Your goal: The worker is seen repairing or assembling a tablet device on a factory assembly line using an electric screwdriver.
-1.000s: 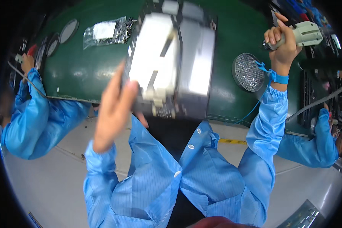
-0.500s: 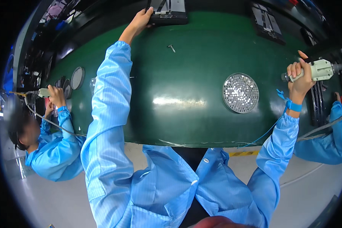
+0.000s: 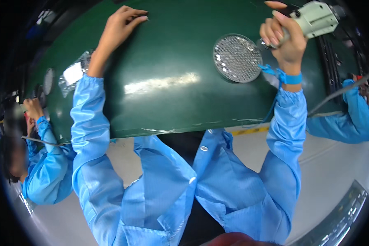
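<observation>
In my right hand (image 3: 289, 39) is a pale green electric screwdriver (image 3: 317, 18), gripped by its body with one finger raised off it. Its narrow end points left, by the rim of a round, shallow metal dish (image 3: 237, 57) full of small holes or pits. A blue wrist strap (image 3: 290, 78) circles that wrist. My left hand (image 3: 123, 26) is over the green tabletop at the upper left, thumb and fingertips drawn close together. Whatever lies between those fingertips, if anything, is too small to make out.
A clear plastic bag with a white label (image 3: 73, 74) lies beside my left wrist. Dark long parts (image 3: 331, 69) and a grey cable (image 3: 344, 92) are at the right. Co-workers in blue sleeves (image 3: 49, 172) sit at both sides. The green table's front edge (image 3: 160, 131) is worn.
The view has shifted, so the dish appears higher. My left hand has left the dark flat device and come nearer. The small T-shaped metal piece no longer shows. My right hand still holds the screwdriver, now closer to the dish.
</observation>
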Available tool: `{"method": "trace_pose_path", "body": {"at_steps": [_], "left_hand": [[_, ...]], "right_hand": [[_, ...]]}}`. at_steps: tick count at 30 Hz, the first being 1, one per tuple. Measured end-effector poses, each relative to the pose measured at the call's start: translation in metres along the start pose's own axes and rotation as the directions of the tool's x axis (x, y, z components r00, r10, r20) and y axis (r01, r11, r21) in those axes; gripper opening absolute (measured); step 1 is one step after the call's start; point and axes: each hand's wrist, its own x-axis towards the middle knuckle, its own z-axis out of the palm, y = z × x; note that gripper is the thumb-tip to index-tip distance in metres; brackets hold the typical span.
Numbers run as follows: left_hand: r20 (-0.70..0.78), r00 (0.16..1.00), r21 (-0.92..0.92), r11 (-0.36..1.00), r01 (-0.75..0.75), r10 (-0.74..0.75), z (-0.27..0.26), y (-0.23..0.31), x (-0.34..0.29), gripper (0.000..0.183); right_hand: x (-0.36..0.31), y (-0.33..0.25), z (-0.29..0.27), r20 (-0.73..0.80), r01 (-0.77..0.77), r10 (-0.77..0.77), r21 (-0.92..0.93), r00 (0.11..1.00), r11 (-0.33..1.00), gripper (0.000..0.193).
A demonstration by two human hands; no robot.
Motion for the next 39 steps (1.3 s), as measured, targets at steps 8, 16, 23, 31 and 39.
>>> {"method": "trace_pose_path", "body": {"at_steps": [8, 16, 23, 31, 39], "left_hand": [[-0.077, 0.997, 0.047, 0.999, -0.025, 0.029, -0.008, -0.009, -0.04, 0.027], [-0.254, 0.953, 0.146, 0.968, 0.204, -0.162, -0.03, 0.024, -0.08, 0.021], [-0.274, 0.953, 0.226, 0.955, 0.194, -0.129, -0.02, 0.07, -0.062, 0.013], [-0.307, 0.951, 0.282, 0.959, 0.041, 0.05, -0.017, 0.042, -0.072, 0.011], [-0.369, 0.928, 0.228, 0.973, 0.036, 0.052, -0.016, 0.032, -0.072, 0.012]], "right_hand": [[-0.014, 0.009, 0.019, 0.111, -0.07, 0.082, -0.112, 0.99, 0.991, 0.043], [-0.035, 0.019, 0.053, 0.011, -0.031, 0.031, -0.005, 0.999, 1.0, 0.022], [-0.029, 0.026, 0.038, 0.137, -0.025, 0.028, -0.024, 0.99, 0.999, 0.035], [-0.032, 0.026, 0.036, 0.216, -0.009, 0.009, -0.001, 0.976, 1.0, 0.04], [-0.032, 0.028, 0.038, 0.271, -0.001, 0.006, -0.017, 0.963, 1.0, 0.038]]}}
